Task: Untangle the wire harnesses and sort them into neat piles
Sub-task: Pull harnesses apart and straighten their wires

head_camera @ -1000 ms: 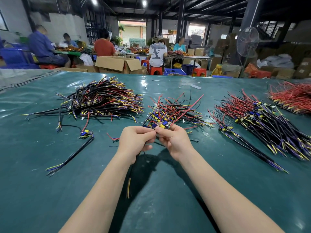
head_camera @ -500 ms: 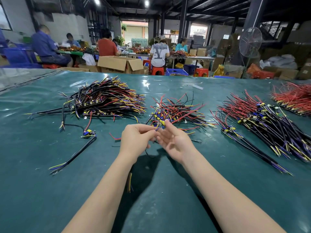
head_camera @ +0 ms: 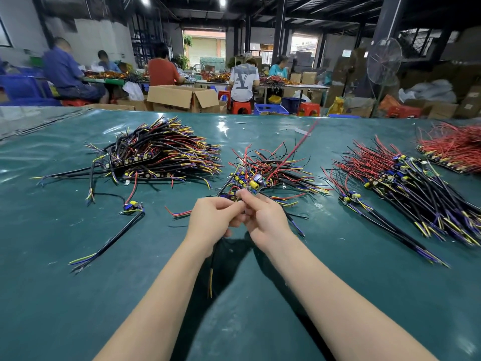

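Pinching one wire harness (head_camera: 254,185) between left hand (head_camera: 213,217) and right hand (head_camera: 263,217), fingers of both curled on it, black tail (head_camera: 212,267) dangling under the wrists. Likely lifted to tease it clear of the tangled pile (head_camera: 273,165) just beyond the fingertips. Out left of the left hand, a lone harness (head_camera: 131,206), then a dense black pile (head_camera: 166,149). Out right of the right hand, a red-and-black pile (head_camera: 416,183), seemingly kept apart by type. Glossy green surface (head_camera: 78,308) underneath. Farther off: cardboard box (head_camera: 182,96), seated workers (head_camera: 244,82), standing fan (head_camera: 384,62).

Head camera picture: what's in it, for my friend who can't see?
The left hand and right hand pinch one harness over a green table. Behind lie a black pile left, a tangled pile middle, a red-black pile and a red pile right.
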### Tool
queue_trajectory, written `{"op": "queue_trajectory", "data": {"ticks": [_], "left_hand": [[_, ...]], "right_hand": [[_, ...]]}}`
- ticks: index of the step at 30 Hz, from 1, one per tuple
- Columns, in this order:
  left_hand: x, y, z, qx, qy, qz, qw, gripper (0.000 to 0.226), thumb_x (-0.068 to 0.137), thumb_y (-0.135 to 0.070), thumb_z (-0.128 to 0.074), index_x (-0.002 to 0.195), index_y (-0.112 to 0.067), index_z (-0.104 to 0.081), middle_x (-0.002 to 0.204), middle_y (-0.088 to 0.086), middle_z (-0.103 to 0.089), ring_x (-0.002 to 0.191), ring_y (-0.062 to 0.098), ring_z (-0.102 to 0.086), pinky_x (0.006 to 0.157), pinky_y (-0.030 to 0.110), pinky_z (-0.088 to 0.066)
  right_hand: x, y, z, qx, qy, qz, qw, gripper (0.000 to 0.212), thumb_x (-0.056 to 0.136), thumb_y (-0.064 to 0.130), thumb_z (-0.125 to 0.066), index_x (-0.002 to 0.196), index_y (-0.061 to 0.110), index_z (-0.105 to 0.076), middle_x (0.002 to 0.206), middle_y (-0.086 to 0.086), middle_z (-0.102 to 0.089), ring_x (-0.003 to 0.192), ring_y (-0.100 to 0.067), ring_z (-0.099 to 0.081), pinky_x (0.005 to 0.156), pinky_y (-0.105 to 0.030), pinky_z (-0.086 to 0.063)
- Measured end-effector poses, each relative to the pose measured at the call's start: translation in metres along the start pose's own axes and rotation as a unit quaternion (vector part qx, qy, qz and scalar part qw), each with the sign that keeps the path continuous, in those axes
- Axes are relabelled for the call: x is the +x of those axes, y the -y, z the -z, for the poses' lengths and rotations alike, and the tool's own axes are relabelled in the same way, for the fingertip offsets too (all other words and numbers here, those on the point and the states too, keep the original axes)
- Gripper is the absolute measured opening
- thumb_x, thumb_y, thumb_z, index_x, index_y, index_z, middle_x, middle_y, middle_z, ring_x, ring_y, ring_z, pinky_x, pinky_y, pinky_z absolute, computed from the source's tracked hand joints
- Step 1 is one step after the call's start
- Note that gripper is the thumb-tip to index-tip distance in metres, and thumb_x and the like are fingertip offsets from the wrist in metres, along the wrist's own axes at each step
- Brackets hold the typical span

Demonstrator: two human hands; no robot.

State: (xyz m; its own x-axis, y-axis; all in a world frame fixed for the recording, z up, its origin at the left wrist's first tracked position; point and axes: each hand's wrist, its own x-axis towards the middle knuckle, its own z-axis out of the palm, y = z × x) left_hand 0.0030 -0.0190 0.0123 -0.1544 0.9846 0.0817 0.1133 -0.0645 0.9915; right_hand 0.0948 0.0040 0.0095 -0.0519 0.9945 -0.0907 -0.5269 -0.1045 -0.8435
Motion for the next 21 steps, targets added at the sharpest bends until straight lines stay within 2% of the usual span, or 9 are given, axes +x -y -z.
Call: {"op": "queue_trajectory", "data": {"ticks": [2,7,9,12,15,17,18,21], "left_hand": [[0.001,-0.001,0.002,-0.045,0.043,0.024,0.998,0.027,0.088,-0.013,-0.060,0.061,-0.016,-0.065,0.043,-0.008,-0.056,0.036,-0.002,-0.042,0.032,0.011,-0.025],[0.002,-0.003,0.006,-0.064,0.100,0.014,0.993,0.024,0.089,-0.014,-0.059,0.067,-0.015,-0.068,0.045,-0.007,-0.054,0.036,-0.001,-0.035,0.033,0.010,-0.021],[0.000,-0.004,0.005,-0.025,0.112,-0.013,0.993,0.026,0.091,-0.011,-0.055,0.068,-0.016,-0.067,0.045,-0.007,-0.057,0.036,0.000,-0.035,0.033,0.011,-0.023],[-0.004,-0.003,0.001,0.139,0.077,-0.101,0.982,0.030,0.088,-0.012,-0.056,0.062,-0.022,-0.064,0.044,-0.010,-0.059,0.034,0.002,-0.038,0.037,0.012,-0.030],[-0.007,-0.004,-0.002,0.166,0.084,-0.173,0.967,0.039,0.086,-0.013,-0.059,0.048,-0.022,-0.061,0.037,-0.005,-0.047,0.036,0.009,-0.031,0.040,0.019,-0.028],[-0.006,-0.004,-0.003,0.167,0.119,-0.168,0.964,0.045,0.087,-0.014,-0.057,0.044,-0.025,-0.059,0.032,-0.006,-0.039,0.035,0.009,-0.028,0.039,0.019,-0.025],[-0.006,-0.004,-0.005,0.173,0.135,-0.153,0.964,0.044,0.088,-0.014,-0.056,0.046,-0.024,-0.060,0.032,-0.006,-0.040,0.033,0.007,-0.029,0.039,0.018,-0.026],[-0.006,-0.001,-0.009,0.165,0.132,-0.095,0.973,0.031,0.091,-0.013,-0.049,0.066,-0.018,-0.067,0.043,-0.007,-0.055,0.033,0.004,-0.035,0.039,0.015,-0.029]], "right_hand": [[0.001,0.003,0.001,0.059,0.022,-0.034,0.997,0.018,0.088,0.005,-0.055,0.070,0.003,-0.057,0.040,0.002,-0.043,0.034,-0.007,-0.037,0.037,-0.016,-0.033],[0.002,0.012,0.006,0.016,0.043,-0.025,0.999,0.024,0.091,0.008,-0.052,0.068,0.003,-0.055,0.037,0.006,-0.043,0.028,-0.001,-0.031,0.027,-0.010,-0.020],[0.002,0.016,0.011,0.011,0.035,0.001,0.999,0.023,0.091,0.008,-0.052,0.068,0.003,-0.055,0.039,0.007,-0.043,0.029,0.000,-0.031,0.027,-0.010,-0.018],[0.006,0.020,0.017,0.050,0.004,0.016,0.999,0.023,0.092,0.009,-0.051,0.069,0.004,-0.054,0.038,0.006,-0.044,0.028,0.000,-0.032,0.027,-0.010,-0.018],[0.009,0.023,0.019,0.085,-0.012,-0.007,0.996,0.024,0.092,0.012,-0.052,0.069,0.003,-0.053,0.036,0.007,-0.042,0.026,-0.001,-0.032,0.026,-0.009,-0.019],[0.011,0.022,0.021,0.087,-0.019,-0.017,0.996,0.025,0.092,0.012,-0.052,0.069,0.003,-0.053,0.035,0.007,-0.040,0.025,-0.001,-0.031,0.026,-0.009,-0.020],[0.011,0.021,0.023,0.079,-0.025,-0.015,0.996,0.025,0.092,0.012,-0.052,0.068,0.004,-0.052,0.034,0.007,-0.040,0.025,-0.001,-0.030,0.026,-0.009,-0.019],[0.014,0.016,0.027,0.085,-0.029,0.001,0.996,0.026,0.093,0.014,-0.051,0.068,0.005,-0.051,0.036,0.007,-0.040,0.027,-0.001,-0.031,0.027,-0.009,-0.020]]}}
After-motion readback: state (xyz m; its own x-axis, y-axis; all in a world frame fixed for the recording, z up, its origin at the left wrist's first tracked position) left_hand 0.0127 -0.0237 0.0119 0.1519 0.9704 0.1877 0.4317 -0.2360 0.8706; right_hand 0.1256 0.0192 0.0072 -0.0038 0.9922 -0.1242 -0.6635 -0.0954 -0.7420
